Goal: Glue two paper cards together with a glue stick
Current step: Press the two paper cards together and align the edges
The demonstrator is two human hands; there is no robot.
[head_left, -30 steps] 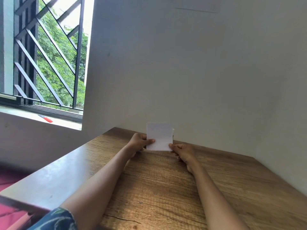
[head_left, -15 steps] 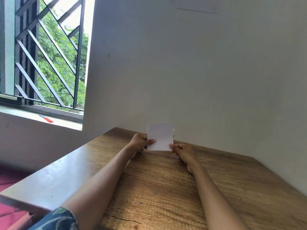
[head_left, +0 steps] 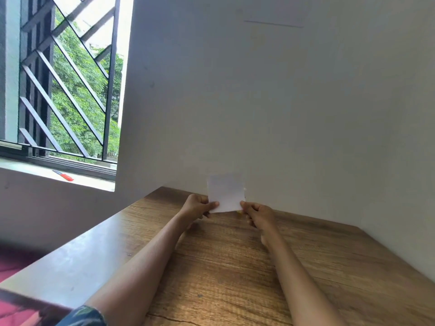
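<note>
A white paper card [head_left: 226, 191] stands upright above the far end of the wooden table [head_left: 235, 267], close to the wall. My left hand [head_left: 196, 207] pinches its lower left corner and my right hand [head_left: 257, 214] pinches its lower right corner. A thin second edge shows along the card's right side, so two cards may be pressed together; I cannot tell for sure. A small yellow bit [head_left: 239, 212] peeks out under the card by my right thumb; it may be the glue stick.
White walls close off the table at the back and on the right. On the left is a barred window [head_left: 66, 90] with a red-handled tool [head_left: 63, 175] on its sill. A dark red surface [head_left: 9, 309] lies below the table's left edge.
The card and both hands stay almost where they were. The card has tilted slightly, and the view has shifted a little.
</note>
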